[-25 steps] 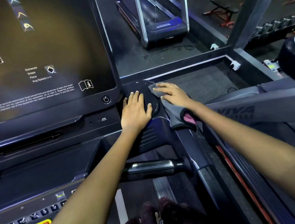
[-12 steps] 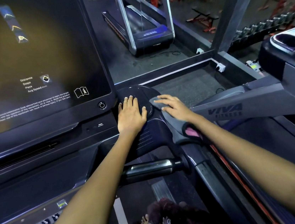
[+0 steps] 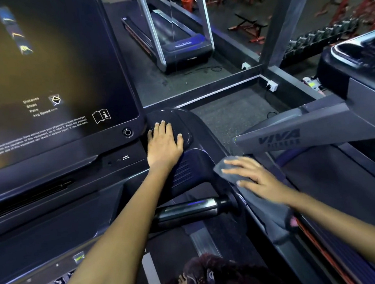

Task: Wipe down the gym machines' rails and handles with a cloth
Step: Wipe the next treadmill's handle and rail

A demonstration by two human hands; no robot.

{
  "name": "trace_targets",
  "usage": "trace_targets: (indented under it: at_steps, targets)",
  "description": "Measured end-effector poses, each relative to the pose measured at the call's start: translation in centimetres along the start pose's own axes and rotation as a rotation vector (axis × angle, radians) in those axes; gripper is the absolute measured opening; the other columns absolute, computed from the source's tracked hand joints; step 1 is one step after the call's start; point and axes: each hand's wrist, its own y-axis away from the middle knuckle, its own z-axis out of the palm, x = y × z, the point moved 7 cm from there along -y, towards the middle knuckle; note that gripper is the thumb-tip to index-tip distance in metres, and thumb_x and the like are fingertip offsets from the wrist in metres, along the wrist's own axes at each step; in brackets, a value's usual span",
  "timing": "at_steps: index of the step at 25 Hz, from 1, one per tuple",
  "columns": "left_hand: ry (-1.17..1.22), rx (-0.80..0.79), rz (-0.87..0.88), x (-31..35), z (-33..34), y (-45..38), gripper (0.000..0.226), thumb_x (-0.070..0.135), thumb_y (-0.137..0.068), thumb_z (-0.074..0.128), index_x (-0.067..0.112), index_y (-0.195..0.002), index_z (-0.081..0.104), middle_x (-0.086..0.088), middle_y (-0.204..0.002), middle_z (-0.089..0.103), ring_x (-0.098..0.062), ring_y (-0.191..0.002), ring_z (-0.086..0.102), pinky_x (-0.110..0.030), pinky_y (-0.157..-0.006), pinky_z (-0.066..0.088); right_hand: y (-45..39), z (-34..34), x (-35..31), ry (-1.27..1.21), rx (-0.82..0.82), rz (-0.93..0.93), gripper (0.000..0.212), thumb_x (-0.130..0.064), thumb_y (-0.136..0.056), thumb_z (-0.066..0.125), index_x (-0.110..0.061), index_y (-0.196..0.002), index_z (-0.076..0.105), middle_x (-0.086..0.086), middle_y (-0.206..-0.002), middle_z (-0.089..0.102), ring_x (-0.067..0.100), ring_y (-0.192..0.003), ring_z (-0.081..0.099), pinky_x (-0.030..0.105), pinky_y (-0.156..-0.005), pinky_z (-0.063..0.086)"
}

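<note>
Under the right hand (image 3: 258,179) lies the cloth (image 3: 254,195).

Cloth (image 3: 254,195) on rail (image 3: 264,234), right of console (image 3: 46,100)

Console screen (image 3: 44,76), upper left: "Distance", "Steps", "Pace", "Avg Speed". Small warning print below, mostly unreadable. Neighbouring machine's arm (image 3: 298,133), right: "VIVA FITNESS".

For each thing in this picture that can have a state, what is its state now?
Console screen: dark, printed text visible.
Left hand: flat, fingers straight, on the round console pad.
Right hand: fingers straight, pressing the cloth.
Grey cloth: draped along the side rail.
Metal grip handle: untouched.
</note>
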Motion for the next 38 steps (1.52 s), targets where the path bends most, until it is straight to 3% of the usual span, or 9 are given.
trace_targets:
  at_steps: [3, 6, 12, 16, 21, 28, 32, 34, 38]
  targets:
    - [-0.009, 0.001, 0.001, 0.0, 0.0, -0.1, 0.054, 0.037, -0.097, 0.032, 0.005, -0.140, 0.034, -0.012, -0.150, 0.030, -0.025, -0.142, 0.020, -0.041, -0.115, 0.014, 2.1, 0.1, -0.1, -0.053, -0.001, 0.008, 0.042, -0.051, -0.092, 0.042, -0.034, -0.130, 0.049, -0.021, -0.143, 0.039, 0.009, -0.135, 0.030, 0.021, -0.114, 0.017]
    - [-0.007, 0.006, 0.003, 0.2, 0.1, 0.1, 0.053, 0.036, -0.097, 0.033, 0.004, -0.139, 0.035, -0.012, -0.149, 0.031, -0.025, -0.141, 0.021, -0.042, -0.115, 0.015, -2.0, -0.3, -0.2, -0.018, 0.038, -0.035, 0.037, -0.025, -0.090, 0.051, -0.023, -0.126, 0.058, -0.006, -0.136, 0.048, 0.000, -0.129, 0.035, 0.024, -0.111, 0.022]
    - [0.063, -0.051, 0.011, -0.1, 0.0, 0.2, 0.052, 0.035, -0.099, 0.032, 0.005, -0.142, 0.030, -0.013, -0.153, 0.025, -0.025, -0.144, 0.014, -0.041, -0.117, 0.009, -13.4, 0.0, 1.4, 0.143, 0.003, 0.135, 0.039, -0.008, -0.091, 0.052, -0.014, -0.130, 0.056, 0.007, -0.140, 0.047, 0.031, -0.131, 0.038, 0.042, -0.113, 0.024]
    - [0.091, -0.082, 0.006, -0.4, 0.1, 0.2, 0.053, 0.035, -0.100, 0.031, 0.006, -0.144, 0.027, -0.012, -0.155, 0.020, -0.024, -0.145, 0.010, -0.039, -0.118, 0.006, -9.0, 0.2, 0.2, 0.208, -0.079, 0.005, 0.040, -0.011, -0.091, 0.052, -0.022, -0.129, 0.056, -0.001, -0.143, 0.044, 0.032, -0.138, 0.027, 0.053, -0.113, 0.021]
    - [0.056, -0.090, 0.012, -0.3, 0.4, 0.2, 0.054, 0.035, -0.100, 0.030, 0.005, -0.145, 0.024, -0.013, -0.155, 0.018, -0.026, -0.145, 0.010, -0.041, -0.118, 0.006, -2.8, -0.2, -0.5, 0.134, -0.353, -0.091, 0.043, -0.009, -0.093, 0.054, -0.035, -0.127, 0.053, -0.026, -0.140, 0.030, 0.018, -0.145, 0.006, 0.039, -0.116, 0.008]
    - [0.025, -0.127, 0.028, 0.1, 0.2, 0.6, 0.054, 0.032, -0.101, 0.028, 0.003, -0.146, 0.020, -0.018, -0.155, 0.013, -0.029, -0.145, 0.007, -0.040, -0.117, 0.005, -11.6, -0.3, -1.9, 0.359, -0.159, 0.026, 0.038, -0.015, -0.092, 0.051, -0.030, -0.126, 0.057, -0.012, -0.140, 0.045, 0.022, -0.136, 0.026, 0.053, -0.106, 0.029]
    - [0.060, -0.104, 0.064, 0.0, 0.0, 2.0, 0.051, 0.026, -0.102, 0.027, -0.001, -0.145, 0.020, -0.020, -0.155, 0.008, -0.031, -0.145, 0.003, -0.037, -0.117, 0.001, -9.0, -1.0, -3.0, 0.513, -0.335, -0.128, 0.038, -0.017, -0.092, 0.049, -0.032, -0.126, 0.056, -0.011, -0.142, 0.040, 0.021, -0.128, 0.031, 0.048, -0.099, 0.038]
    - [0.123, -0.107, 0.060, 0.1, -0.1, 2.6, 0.051, 0.022, -0.102, 0.029, -0.002, -0.145, 0.020, -0.020, -0.155, 0.007, -0.032, -0.145, 0.004, -0.035, -0.117, 0.001, -8.3, -0.9, -3.2, 0.649, -0.384, -0.114, 0.039, -0.018, -0.093, 0.046, -0.034, -0.127, 0.055, -0.007, -0.141, 0.037, 0.023, -0.122, 0.034, 0.045, -0.094, 0.040]
    - [0.429, -0.115, 0.029, -0.8, -1.0, 5.1, 0.043, 0.010, -0.098, 0.040, -0.003, -0.138, 0.034, -0.020, -0.154, 0.012, -0.029, -0.144, 0.014, -0.026, -0.115, 0.007, -10.4, 0.5, -5.7, 0.770, -0.185, -0.139, 0.039, -0.012, -0.086, 0.051, -0.031, -0.119, 0.062, 0.009, -0.123, 0.044, 0.030, -0.105, 0.044, 0.041, -0.081, 0.040]
